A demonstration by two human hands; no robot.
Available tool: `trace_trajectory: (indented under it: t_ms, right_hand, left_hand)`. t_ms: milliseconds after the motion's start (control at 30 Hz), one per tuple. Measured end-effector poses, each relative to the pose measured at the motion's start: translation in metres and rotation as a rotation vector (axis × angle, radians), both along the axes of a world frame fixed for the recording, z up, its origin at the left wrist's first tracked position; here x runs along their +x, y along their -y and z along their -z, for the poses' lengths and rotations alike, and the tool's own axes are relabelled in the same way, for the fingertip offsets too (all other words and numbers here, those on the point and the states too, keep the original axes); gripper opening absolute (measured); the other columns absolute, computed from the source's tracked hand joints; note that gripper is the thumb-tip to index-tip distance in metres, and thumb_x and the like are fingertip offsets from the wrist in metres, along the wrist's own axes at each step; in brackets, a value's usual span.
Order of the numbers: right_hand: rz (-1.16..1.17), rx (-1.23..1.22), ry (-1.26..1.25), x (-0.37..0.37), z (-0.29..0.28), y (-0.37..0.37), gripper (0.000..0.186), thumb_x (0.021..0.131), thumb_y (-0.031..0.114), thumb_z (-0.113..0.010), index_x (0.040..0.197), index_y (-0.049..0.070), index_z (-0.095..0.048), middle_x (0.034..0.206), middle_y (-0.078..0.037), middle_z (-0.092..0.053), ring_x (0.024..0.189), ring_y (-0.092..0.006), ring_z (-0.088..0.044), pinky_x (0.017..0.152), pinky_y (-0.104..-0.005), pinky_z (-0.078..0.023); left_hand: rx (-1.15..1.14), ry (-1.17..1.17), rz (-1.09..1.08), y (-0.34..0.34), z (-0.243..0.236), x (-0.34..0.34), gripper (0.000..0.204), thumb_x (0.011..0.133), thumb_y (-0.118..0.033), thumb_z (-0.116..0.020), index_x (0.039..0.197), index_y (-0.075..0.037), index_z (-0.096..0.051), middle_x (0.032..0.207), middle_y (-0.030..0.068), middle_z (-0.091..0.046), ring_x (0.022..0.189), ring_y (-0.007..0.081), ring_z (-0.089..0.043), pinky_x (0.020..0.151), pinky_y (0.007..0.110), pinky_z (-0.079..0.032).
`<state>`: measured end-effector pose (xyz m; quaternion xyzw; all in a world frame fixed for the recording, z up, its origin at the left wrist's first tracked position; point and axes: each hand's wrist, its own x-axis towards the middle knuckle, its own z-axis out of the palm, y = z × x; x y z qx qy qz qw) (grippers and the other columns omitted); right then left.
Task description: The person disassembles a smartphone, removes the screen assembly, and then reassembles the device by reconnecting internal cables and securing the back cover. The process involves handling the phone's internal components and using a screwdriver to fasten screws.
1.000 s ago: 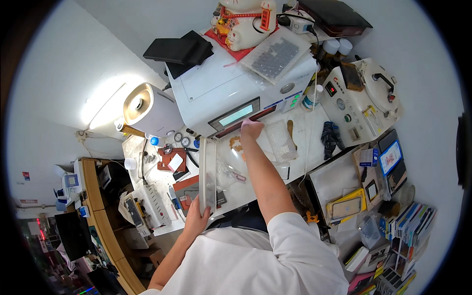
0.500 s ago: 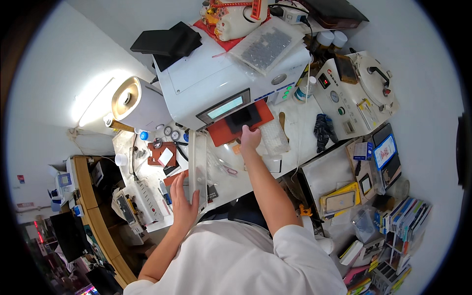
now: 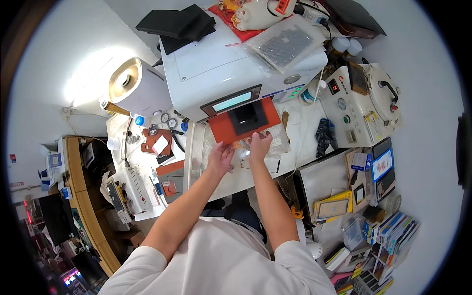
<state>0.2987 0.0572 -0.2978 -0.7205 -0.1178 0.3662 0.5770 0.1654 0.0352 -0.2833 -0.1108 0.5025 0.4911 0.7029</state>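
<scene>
Pale walls (image 3: 49, 98) all around, very bright at the left side, and under them a white surface (image 3: 235, 181), crowded with small tools and parts. At the back of it, a big white machine (image 3: 211, 61) with a lit display. Directly below this display, an orange-red flat board (image 3: 223, 130), far edge close against the machine front, with a black rectangular piece (image 3: 248, 118) lying on top. At the near edge of the board, both hands: left hand (image 3: 221, 156) by the left part, fingers bent; right hand (image 3: 260, 145) by the right part, just below the black piece, fingers also bent. Cannot tell whether closed on the edge or only touching it. Just right of the right hand, a sheet of bubble wrap (image 3: 280, 140). About containers: on top of the machine, a clear flat packet (image 3: 285, 43) with many small grey pieces inside; to its right, jars with white caps (image 3: 340, 45), contents too dark to tell. Beside the machine, a clear bottle (image 3: 308, 96). Further right and nearer, a yellow tray (image 3: 339, 196) with a flat phone-shaped thing in it, and below, a rack of books (image 3: 391, 226).
</scene>
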Motion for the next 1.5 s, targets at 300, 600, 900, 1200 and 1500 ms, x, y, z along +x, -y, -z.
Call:
trace_trajectory:
  t_ms: [300, 600, 900, 1200, 1500]
  right_hand:
    - [-0.469, -0.089, 1.268, -0.007, -0.060, -0.035, 0.079, 0.070, 0.031, -0.081, 0.132, -0.002, -0.045, 0.121, -0.015, -0.053, 0.113, -0.0323, -0.051, 0.093, -0.0451, -0.040]
    - [-0.529, -0.403, 1.188, -0.014, -0.061, -0.062, 0.078, 0.062, 0.029, -0.083, 0.126, 0.002, -0.047, 0.110, -0.015, -0.052, 0.102, -0.0324, -0.053, 0.082, -0.0463, -0.046]
    - [-0.450, -0.250, 0.878, 0.003, -0.047, -0.068, 0.064, 0.070, 0.021, -0.083, 0.122, 0.003, -0.049, 0.114, -0.017, -0.053, 0.102, -0.0359, -0.060, 0.085, -0.0447, -0.052]
    - [-0.463, 0.041, 0.147, 0.037, -0.006, -0.072, 0.047, 0.082, 0.011, -0.074, 0.124, -0.005, -0.061, 0.102, -0.013, -0.071, 0.091, -0.0177, -0.067, 0.082, -0.0293, -0.053]
    - [-0.511, -0.037, 0.345, 0.033, -0.004, -0.069, 0.037, 0.078, 0.018, -0.073, 0.111, 0.001, -0.070, 0.102, -0.018, -0.072, 0.097, -0.0292, -0.070, 0.086, -0.0379, -0.054]
  left_hand:
    - [-0.067, 0.120, -0.065, -0.013, -0.018, -0.006, 0.030, 0.095, -0.013, -0.054, 0.122, 0.002, -0.051, 0.122, 0.0175, -0.055, 0.122, 0.0325, -0.054, 0.109, 0.044, -0.044]
    - [-0.097, 0.098, -0.057, -0.015, -0.024, -0.005, 0.030, 0.094, -0.014, -0.056, 0.119, 0.002, -0.050, 0.119, 0.0168, -0.055, 0.118, 0.0317, -0.055, 0.105, 0.044, -0.047]
    - [-0.099, 0.102, -0.028, -0.018, -0.022, -0.006, 0.029, 0.094, -0.014, -0.055, 0.119, -0.001, -0.051, 0.119, 0.0168, -0.056, 0.119, 0.0319, -0.054, 0.104, 0.044, -0.048]
    - [-0.085, 0.094, -0.020, -0.018, -0.019, -0.006, 0.030, 0.094, -0.014, -0.054, 0.121, 0.000, -0.050, 0.121, 0.0181, -0.056, 0.119, 0.0331, -0.054, 0.106, 0.044, -0.046]
    - [-0.122, 0.041, 0.062, -0.021, -0.009, -0.014, 0.026, 0.098, -0.013, -0.055, 0.120, 0.001, -0.050, 0.121, 0.0172, -0.058, 0.114, 0.0302, -0.058, 0.098, 0.038, -0.053]
